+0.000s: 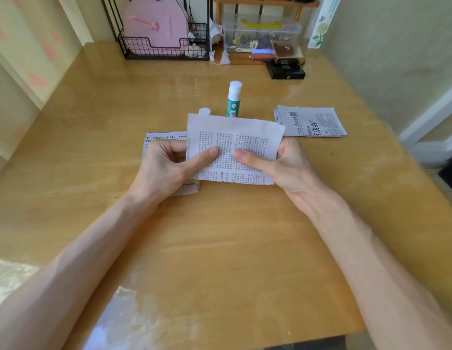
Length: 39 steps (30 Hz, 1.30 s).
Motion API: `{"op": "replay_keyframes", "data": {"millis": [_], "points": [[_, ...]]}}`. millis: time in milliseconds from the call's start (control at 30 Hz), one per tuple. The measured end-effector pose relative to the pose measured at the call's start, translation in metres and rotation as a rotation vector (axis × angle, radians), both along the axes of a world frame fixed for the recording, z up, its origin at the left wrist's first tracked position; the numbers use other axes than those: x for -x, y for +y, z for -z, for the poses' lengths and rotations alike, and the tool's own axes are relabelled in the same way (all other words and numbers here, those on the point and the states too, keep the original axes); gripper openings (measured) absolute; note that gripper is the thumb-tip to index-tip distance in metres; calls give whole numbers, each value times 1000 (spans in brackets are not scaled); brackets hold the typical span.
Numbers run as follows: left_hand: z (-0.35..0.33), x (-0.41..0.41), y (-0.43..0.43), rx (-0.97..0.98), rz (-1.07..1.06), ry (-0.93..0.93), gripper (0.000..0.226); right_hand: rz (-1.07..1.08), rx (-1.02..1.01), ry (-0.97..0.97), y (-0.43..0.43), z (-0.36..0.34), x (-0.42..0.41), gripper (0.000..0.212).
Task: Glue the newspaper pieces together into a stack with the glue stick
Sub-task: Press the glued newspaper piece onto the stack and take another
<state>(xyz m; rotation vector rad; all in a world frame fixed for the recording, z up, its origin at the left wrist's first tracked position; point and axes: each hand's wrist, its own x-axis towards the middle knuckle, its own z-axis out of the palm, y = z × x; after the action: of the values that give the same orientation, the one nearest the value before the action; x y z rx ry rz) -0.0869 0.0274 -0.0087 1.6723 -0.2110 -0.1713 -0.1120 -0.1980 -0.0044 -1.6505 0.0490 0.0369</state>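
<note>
- Left hand (166, 162) and right hand (275, 162) each pinch one piece (235, 137) at frame centre, thumbs on top.
- Stack (154, 140) lies on the table (219, 236), partly under the left hand.
- Risk: skewed placement. Shifting glued paper can wrinkle or tear it.
- Glue stick (233, 102) and cap (204, 111) stand just behind the piece. Its far edge could topple them.
- Pile (310, 122) sits centre right, well apart.

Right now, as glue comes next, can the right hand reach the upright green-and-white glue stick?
Probably not yet: the right hand pinches the printed newspaper piece, which stands between it and the green-and-white glue stick.
</note>
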Motion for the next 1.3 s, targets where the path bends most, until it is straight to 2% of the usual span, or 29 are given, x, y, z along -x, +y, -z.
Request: {"op": "replay_keyframes", "data": {"millis": [267, 433, 633, 900, 967, 1067, 1200, 1300], "points": [[5, -5, 0, 50, -24, -74, 18, 64, 32, -14, -2, 2, -2, 45], [5, -8, 2, 87, -109, -122, 18, 107, 30, -13, -5, 1, -3, 32], [6, -9, 3, 50, -101, -109, 16, 133, -28, -2, -4, -2, -2, 37], [8, -11, 4, 54, -119, -107, 16, 171, -34, -1, -4, -4, 0, 15], [8, -10, 4, 55, -116, -102, 17, 176, -44, 1, -5, -5, 0, 19], [8, -11, 4, 69, -112, -84, 18, 99, -90, 74, -3, -5, 1, 36], [5, -10, 4, 87, -74, -60, 25, 98, -70, 49, 2, -1, -1, 23], [3, -7, 2, 79, 17, -11, 31, 113, -80, 30, 3, -2, -1, 22]]}}
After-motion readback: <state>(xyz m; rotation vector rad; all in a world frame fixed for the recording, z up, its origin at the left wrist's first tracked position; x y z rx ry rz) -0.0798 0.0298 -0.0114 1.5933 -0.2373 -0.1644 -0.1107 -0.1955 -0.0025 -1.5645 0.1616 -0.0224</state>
